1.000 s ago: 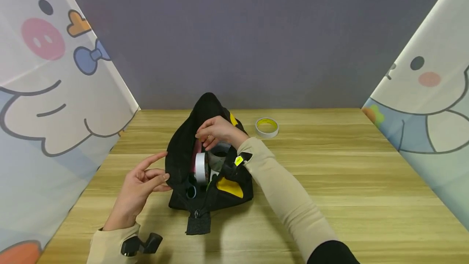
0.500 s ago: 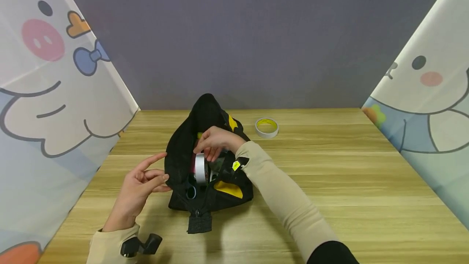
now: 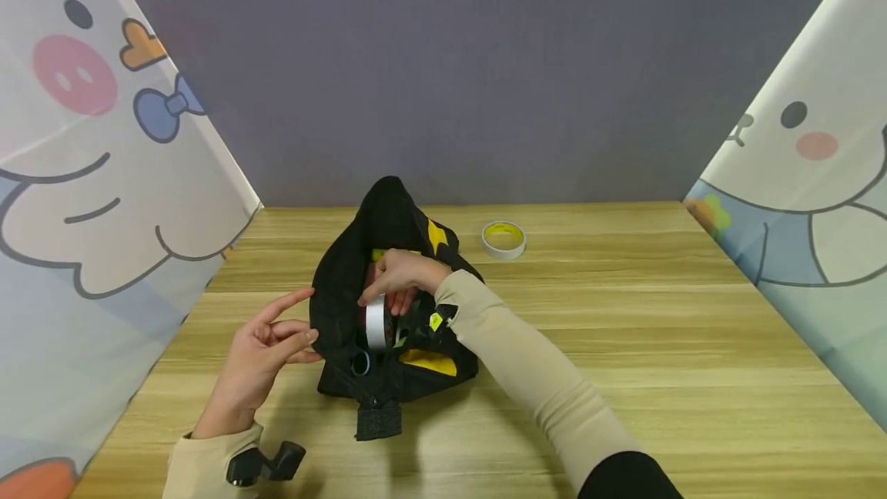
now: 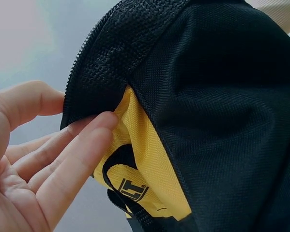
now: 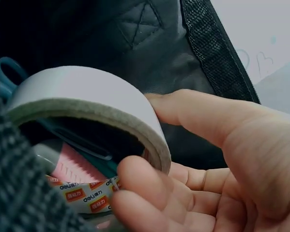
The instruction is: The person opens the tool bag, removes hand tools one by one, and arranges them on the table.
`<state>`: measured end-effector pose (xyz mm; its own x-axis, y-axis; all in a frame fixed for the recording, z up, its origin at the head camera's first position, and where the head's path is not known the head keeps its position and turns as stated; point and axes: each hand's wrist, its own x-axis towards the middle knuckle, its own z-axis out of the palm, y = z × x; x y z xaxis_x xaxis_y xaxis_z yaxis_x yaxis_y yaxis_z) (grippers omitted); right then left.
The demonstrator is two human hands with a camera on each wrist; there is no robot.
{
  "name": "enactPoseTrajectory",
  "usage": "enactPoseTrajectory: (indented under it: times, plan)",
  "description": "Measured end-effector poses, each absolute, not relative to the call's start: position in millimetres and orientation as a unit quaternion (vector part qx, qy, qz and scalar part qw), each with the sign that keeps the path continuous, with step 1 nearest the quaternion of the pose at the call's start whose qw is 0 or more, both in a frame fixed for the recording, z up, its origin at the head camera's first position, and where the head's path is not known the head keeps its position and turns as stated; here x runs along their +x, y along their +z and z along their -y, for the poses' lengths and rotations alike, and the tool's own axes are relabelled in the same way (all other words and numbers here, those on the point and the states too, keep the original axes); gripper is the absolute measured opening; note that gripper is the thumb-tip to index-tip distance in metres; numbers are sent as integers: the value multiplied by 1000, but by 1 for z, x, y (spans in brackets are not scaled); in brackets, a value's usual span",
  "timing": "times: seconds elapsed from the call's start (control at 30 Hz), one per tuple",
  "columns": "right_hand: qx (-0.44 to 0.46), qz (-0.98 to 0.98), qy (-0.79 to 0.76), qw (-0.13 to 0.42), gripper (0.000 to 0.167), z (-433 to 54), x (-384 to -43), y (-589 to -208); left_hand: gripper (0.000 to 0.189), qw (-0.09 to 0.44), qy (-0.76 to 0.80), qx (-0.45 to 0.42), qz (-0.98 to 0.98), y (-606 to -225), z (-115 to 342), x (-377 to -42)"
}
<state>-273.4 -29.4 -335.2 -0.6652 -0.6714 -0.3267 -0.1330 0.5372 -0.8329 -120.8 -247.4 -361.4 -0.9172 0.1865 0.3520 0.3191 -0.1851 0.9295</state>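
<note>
White tape roll point(image 5: 86, 87) standing on edge inside the open mouth of a black fabric bag point(image 3: 335, 299); the right hand point(image 3: 403, 272) reaches into the bag and pinches the roll, thumb against the outer band and bent fingers at the rim, so that the ring lies directly at the fingertips; the left hand point(image 3: 256, 364), outside the bag, is partly spread and holds the flap's edge between thumb and fingers. Near the roll, within the bag, are a blue loop handle point(image 5: 9, 72), a pink ribbed object point(image 5: 77, 164) and a printed band point(image 5: 91, 198); the bag rests on a wood-grained tabletop point(image 3: 658, 345); farther back and to the right, a second tape roll point(image 3: 504, 255) lies flat, apart from both hands, its inner face yellow; a plain grey backdrop point(image 3: 478, 75) rises behind, flanked by cartoon-printed panels point(image 3: 48, 229). Bag cloth coarsely woven, with a toothed zipper point(image 4: 77, 63) along the flap and yellow cloth point(image 4: 147, 154) beneath; roll smooth outside, rougher on its grey-green cut side; sleeves point(image 3: 547, 368) beige, creased.
</note>
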Motion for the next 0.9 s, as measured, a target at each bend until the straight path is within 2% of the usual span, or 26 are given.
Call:
enactPoseTrajectory:
  times: [0.5,0.73,0.9]
  plan:
    - [-243,-812,-409,338,26,27,-277,-332,57,42,-742,-198,639,-360,248,-120]
    - [-268,-807,-404,338,13,20,-279,-312,56,40,-745,-192,638,-359,249,-120]
    - [-269,-795,-422,342,10,15,-281,-301,57,39,-745,-190,638,-359,249,-120]
